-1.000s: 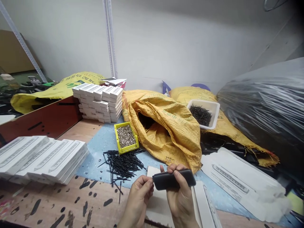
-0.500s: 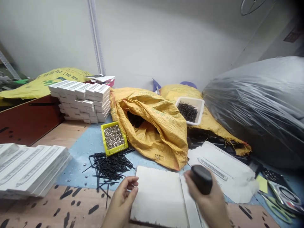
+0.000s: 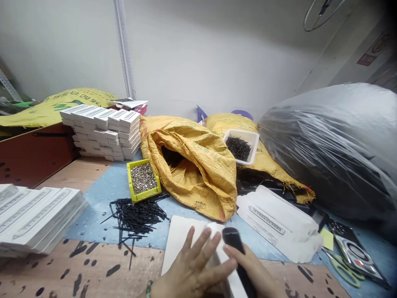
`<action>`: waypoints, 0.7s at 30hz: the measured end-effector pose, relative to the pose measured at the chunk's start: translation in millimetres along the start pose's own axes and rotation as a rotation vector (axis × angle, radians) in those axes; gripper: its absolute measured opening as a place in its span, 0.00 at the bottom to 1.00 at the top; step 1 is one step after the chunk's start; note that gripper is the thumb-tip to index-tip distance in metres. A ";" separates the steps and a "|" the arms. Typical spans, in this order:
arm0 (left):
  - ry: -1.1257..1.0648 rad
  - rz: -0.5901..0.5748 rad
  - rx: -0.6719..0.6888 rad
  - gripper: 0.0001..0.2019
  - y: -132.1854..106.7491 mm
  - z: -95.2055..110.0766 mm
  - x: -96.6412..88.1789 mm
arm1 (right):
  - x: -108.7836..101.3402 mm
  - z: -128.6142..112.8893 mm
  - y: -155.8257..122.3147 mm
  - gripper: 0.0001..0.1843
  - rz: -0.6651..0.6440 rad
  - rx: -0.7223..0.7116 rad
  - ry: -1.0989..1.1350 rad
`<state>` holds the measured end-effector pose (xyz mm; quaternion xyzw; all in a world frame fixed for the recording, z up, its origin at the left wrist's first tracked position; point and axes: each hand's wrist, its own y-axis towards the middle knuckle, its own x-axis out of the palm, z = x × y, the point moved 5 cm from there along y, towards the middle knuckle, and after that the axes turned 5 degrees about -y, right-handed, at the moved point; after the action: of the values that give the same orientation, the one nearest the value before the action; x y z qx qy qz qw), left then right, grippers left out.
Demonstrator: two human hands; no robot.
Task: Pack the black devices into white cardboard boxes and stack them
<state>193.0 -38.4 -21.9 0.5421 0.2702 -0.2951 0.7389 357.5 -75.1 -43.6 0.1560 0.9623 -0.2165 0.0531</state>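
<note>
My left hand lies with spread fingers on a white card box, holding nothing. My right hand grips a black oblong object lengthwise, just right of my left fingers. The object's lower end is hidden by my hand. A long white box or strip lies under the object and partly under my left hand. Loose black nails are scattered to the left of the card, beyond my left hand.
A yellow tray of small metal parts and a yellow woven sack stand beyond the nails. Further off are a white tub of black nails, stacked white boxes, a black plastic bag, and green-handled scissors.
My left hand has moved right, from the card's edge onto the card. The black object has dropped lower and now points lengthwise. The whole view has shifted slightly.
</note>
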 end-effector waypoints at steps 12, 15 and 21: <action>-0.042 0.030 -0.761 0.18 -16.3 -60.8 -54.2 | 20.2 -78.5 5.3 0.21 0.266 -0.463 0.695; -0.013 0.090 -0.785 0.23 -25.9 -63.4 -60.5 | 52.7 -83.2 10.5 0.30 0.195 -0.558 0.467; 0.048 0.188 -0.865 0.21 -49.3 -73.8 -91.2 | 104.2 -86.6 16.4 0.20 0.141 -0.863 -0.147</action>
<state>89.2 33.7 -7.6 0.2121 0.3355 -0.0738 0.9149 261.2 5.3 10.1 0.1688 0.9453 0.1986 0.1961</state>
